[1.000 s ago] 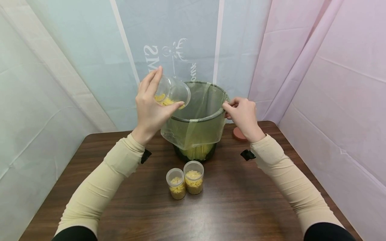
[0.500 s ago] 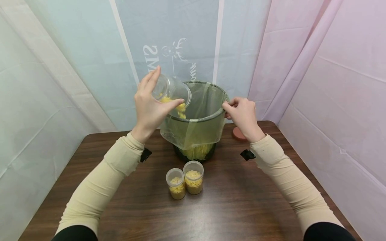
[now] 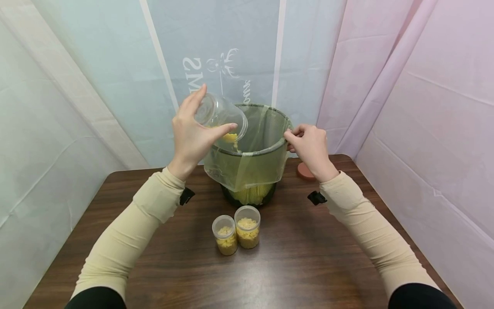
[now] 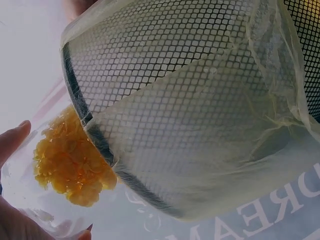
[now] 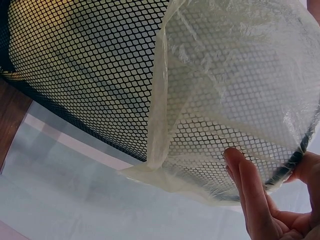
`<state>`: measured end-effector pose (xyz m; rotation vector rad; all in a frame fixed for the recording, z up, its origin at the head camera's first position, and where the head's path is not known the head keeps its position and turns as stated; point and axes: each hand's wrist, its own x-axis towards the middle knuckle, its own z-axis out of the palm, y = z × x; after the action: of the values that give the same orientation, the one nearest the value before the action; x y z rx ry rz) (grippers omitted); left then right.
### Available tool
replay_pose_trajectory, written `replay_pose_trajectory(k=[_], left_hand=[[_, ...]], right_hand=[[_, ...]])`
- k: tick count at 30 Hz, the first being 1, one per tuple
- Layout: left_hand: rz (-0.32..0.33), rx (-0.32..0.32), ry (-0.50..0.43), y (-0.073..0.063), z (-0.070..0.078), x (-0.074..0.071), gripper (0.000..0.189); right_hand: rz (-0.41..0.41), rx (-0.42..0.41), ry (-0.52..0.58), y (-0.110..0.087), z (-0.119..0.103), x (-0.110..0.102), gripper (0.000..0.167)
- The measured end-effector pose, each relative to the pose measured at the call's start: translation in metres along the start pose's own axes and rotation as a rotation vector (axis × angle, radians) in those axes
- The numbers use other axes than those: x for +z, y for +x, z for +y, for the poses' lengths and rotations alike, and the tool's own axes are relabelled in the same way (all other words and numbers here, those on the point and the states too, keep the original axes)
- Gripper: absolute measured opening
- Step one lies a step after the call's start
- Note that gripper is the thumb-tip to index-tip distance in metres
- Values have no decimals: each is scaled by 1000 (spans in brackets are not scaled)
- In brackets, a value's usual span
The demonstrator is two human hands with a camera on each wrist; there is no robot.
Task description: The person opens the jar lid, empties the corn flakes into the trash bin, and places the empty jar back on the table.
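Note:
My left hand (image 3: 193, 133) grips a clear plastic jar (image 3: 221, 113), tilted with its mouth down over the left rim of a black mesh trash bin (image 3: 252, 195). Yellow flakes (image 4: 72, 160) gather near the jar's mouth, and some drop into the bin. A pale yellow-green translucent bag (image 3: 247, 169) lines the bin and folds down over its rim. At the rim's right side my right hand (image 3: 310, 143) pinches the bag and edge between thumb and fingers, as the right wrist view also shows.
Two clear jars, a smaller one (image 3: 225, 236) and a larger one (image 3: 248, 227), hold yellow flakes in front of the bin. A reddish round lid (image 3: 305, 171) lies behind the right wrist on the brown wooden table (image 3: 293, 257). Fabric curtains (image 3: 154, 86) enclose the back and sides.
The jar in my left hand has tipped further down and slightly right. Flakes slid to its mouth and began falling into the bin; fewer show inside now. My right hand stays put.

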<state>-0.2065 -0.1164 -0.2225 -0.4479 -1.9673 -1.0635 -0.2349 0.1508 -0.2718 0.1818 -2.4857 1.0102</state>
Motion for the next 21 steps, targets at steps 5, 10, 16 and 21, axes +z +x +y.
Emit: replay_pose_trajectory(k=[5, 10, 16, 21], left_hand=[[-8, -86, -58, 2, -3, 1, 88], [-42, -205, -119, 5, -8, 1, 84], [-88, -367, -151, 8, -15, -1, 80], [-104, -438, -144, 9, -18, -1, 81]], right_hand=[[0, -5, 4, 0, -1, 0, 28], [2, -2, 13, -1, -1, 0, 28], [5, -12, 4, -1, -2, 0, 28], [2, -7, 10, -2, -1, 0, 27]])
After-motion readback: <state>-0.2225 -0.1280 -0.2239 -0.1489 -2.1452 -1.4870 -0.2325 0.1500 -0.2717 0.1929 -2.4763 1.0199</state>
